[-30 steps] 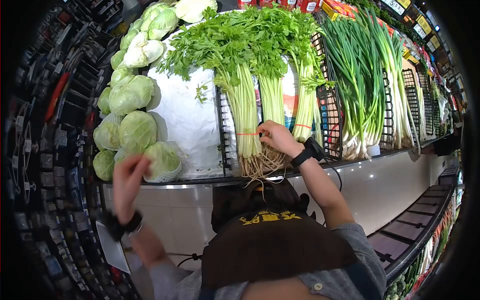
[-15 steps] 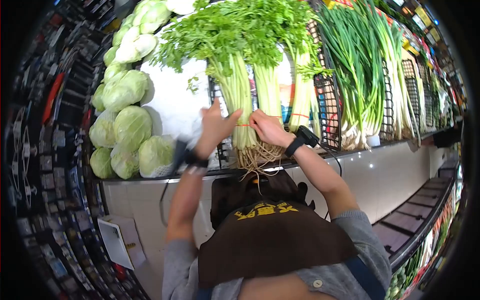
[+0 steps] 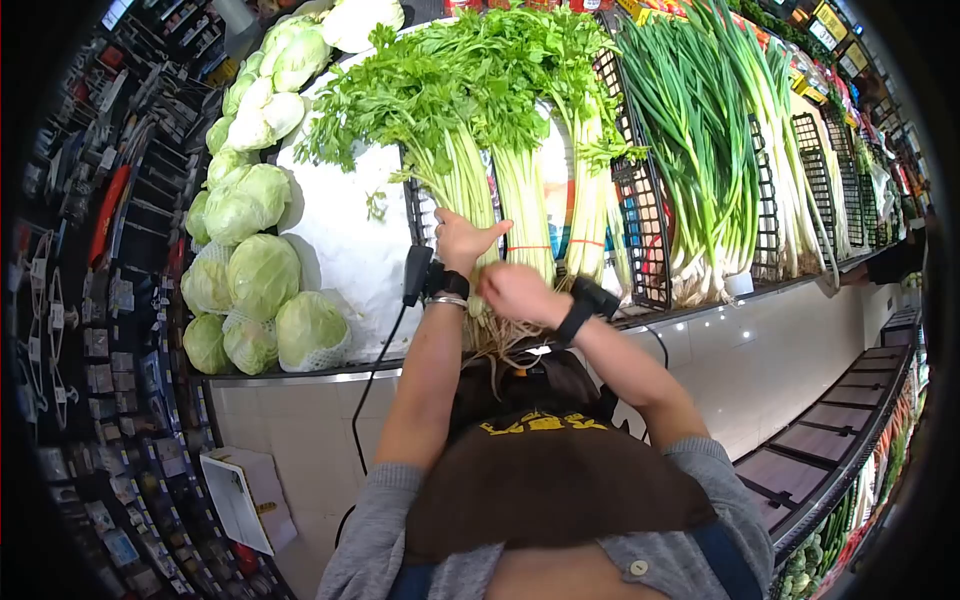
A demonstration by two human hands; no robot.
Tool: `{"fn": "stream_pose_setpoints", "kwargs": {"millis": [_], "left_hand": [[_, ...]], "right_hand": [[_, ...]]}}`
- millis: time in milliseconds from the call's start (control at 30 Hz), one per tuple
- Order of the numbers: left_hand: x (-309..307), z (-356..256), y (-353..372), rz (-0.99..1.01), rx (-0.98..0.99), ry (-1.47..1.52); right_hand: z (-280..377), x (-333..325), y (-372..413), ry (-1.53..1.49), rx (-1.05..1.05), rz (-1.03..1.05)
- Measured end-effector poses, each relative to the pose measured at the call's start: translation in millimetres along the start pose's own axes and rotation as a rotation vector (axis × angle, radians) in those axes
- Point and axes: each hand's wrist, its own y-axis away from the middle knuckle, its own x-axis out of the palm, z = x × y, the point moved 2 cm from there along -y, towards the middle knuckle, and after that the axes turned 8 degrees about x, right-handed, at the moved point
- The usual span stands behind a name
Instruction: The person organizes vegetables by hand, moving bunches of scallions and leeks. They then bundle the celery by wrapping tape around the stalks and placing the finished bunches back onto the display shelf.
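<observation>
A leafy celery bunch (image 3: pixel 464 175) lies roots toward me at the edge of the display. Across its lower stalks rests my left hand (image 3: pixel 468 242), with its thumb stretched out to the right and its fingers partly hidden. My right hand (image 3: pixel 522 293), slightly blurred, is closed beside the stalks just above the roots (image 3: pixel 495 340); what its fingers pinch, if anything, is hidden. Close on the right lie a second celery bunch (image 3: pixel 522 195) and a third celery bunch (image 3: pixel 588 205), each tied with a red band.
Cabbages (image 3: pixel 262 275) are stacked along the left of the white display surface (image 3: pixel 365 260). Black mesh dividers (image 3: pixel 640 225) separate the celery from long green onions (image 3: pixel 705 170). A white box (image 3: pixel 240 500) stands on the floor at lower left. Cables hang from both wrists.
My left hand has moved right and down onto the left celery bunch. My right hand has dropped toward the roots. The red band on that bunch no longer shows.
</observation>
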Motion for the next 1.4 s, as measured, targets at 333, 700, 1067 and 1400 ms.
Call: {"fn": "stream_pose_setpoints", "kwargs": {"millis": [333, 700, 1067, 1400], "left_hand": [[-42.3, -68.0, -10.6, 0.236, 0.211, 1.249], [-80.5, -107.2, -66.9, 0.561, 0.341, 1.644], [-17.7, -2.0, -4.6, -0.084, 0.051, 1.206], [-3.4, 3.7, -34.5, -0.090, 0.153, 1.002]], "right_hand": [[69.8, -79.8, 62.9, 0.059, -0.210, -0.442], [95.0, -106.3, 16.4, 0.310, -0.160, -0.679], [34.0, 33.9, -2.7, 0.407, -0.096, -0.136], [13.2, -61.4, 0.2, 0.462, 0.005, -0.043]]}}
